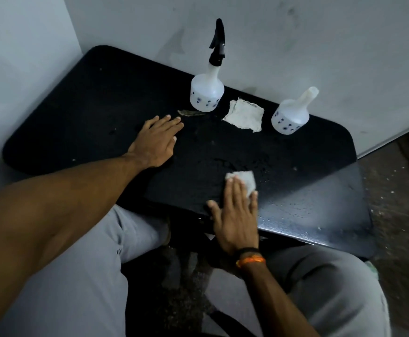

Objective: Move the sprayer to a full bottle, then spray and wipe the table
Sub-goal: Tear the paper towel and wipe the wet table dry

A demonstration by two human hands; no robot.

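Sprayer (218,42) sits screwed onto the bottle (207,93) near the back edge of the bench (81,113), upright and well clear of where I am wiping, so I judge the swap is done and it is parked out of the way. The other bottle (291,117), open-necked, stands toward the back right corner. Between them lies a spare rag (244,114) — not touching either.

My right hand (236,215) lies flat, fingers straight, pressing a small cloth (243,182) onto the wet patch near the front edge; a flat palm spreads the pressure for wiping. My left hand (157,139) rests open on the bench near the middle, holding nothing — it steadies me as I lean in. Droplets show toward the front right corner, so wiping is not finished, I reckon.
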